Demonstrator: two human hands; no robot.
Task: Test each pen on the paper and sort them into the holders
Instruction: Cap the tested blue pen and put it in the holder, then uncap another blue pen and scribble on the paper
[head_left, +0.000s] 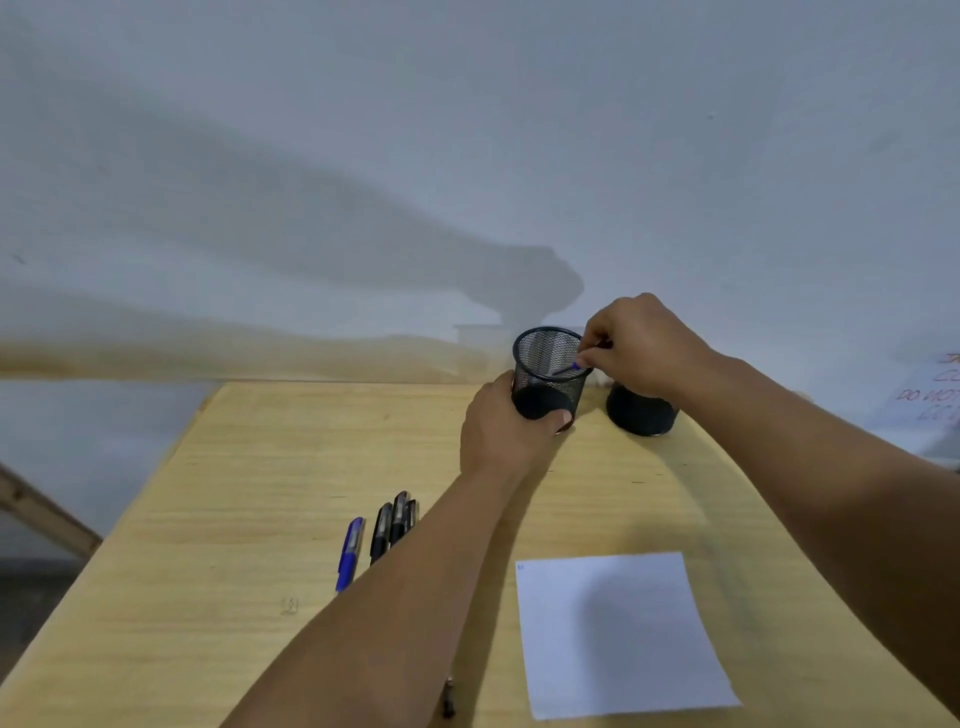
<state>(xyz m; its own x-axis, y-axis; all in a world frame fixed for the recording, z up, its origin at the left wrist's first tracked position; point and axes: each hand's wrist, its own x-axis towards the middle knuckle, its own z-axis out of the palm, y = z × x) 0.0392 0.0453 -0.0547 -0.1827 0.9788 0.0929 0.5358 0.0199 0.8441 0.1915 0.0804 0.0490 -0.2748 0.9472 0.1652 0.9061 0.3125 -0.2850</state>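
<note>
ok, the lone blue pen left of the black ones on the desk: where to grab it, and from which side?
Pinch the blue pen across the middle of its barrel, coming straight down from above. It lies flat on the table, so only the top and the sides are reachable. Its left side is bare wood; the black pens lie close on its right, so keep the fingers narrow there.

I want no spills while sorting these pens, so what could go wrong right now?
1. The left hand tilts the black mesh holder towards the person while the right hand feeds in a blue pen; the pen might slide back out.
2. The right forearm hangs over the second black holder and could knock it.
3. The left forearm lies beside the loose pens on the wooden table and might roll them.
</note>
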